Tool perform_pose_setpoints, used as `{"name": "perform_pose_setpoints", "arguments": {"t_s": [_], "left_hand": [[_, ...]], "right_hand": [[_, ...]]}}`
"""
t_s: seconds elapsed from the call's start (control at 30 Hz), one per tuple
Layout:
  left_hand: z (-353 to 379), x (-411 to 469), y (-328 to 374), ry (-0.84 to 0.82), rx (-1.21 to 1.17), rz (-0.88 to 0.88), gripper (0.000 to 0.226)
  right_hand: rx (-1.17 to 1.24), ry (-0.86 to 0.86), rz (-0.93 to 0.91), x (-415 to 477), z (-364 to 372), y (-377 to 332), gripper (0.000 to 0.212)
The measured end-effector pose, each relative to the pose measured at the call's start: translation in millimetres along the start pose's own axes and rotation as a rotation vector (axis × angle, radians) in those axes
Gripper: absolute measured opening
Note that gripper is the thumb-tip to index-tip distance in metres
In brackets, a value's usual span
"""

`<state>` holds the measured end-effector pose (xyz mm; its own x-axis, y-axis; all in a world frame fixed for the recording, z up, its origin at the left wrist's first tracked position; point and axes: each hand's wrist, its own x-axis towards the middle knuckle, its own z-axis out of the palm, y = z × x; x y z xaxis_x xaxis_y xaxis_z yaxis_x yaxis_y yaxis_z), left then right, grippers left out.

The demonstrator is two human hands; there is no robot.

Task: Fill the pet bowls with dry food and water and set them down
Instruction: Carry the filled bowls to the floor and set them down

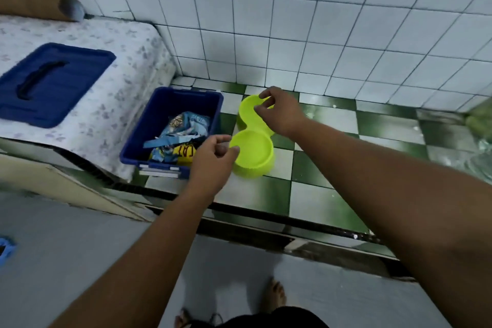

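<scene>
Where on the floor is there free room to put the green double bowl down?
The checkered floor right of the double bowl, up to the tiled wall, is bare. So is the strip between it and the dark threshold. Left is crowded: the blue bin stands against the mattress.

Cool even light, soft overall blur, wide-angle bending at edges.
</scene>
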<state>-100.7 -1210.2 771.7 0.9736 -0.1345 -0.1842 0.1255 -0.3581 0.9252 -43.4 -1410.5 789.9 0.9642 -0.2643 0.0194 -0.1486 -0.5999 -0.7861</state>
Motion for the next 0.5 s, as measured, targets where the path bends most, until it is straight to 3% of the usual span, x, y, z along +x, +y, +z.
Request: {"name": "perform_pose_setpoints", "arguments": {"t_s": [0.1, 0.3, 0.5], "left_hand": [[36.2, 2.3, -11.4, -0.006, -0.084, -0.167, 0.016], [73.4, 7.9, -33.2, 0.178, -0.290, -0.453, 0.022], [91.1, 23.7, -47.7, 0.270, -0.435, -0.658, 0.051]], "right_hand": [[0.025, -0.001, 0.057, 24.6, -3.6, 24.3, 0.028], [-0.033, -0.041, 0.056, 67.1, 5.5, 58.1, 0.031], [-0.104, -0.091, 0.035, 115.4, 22.4, 79.8, 0.041]]}}
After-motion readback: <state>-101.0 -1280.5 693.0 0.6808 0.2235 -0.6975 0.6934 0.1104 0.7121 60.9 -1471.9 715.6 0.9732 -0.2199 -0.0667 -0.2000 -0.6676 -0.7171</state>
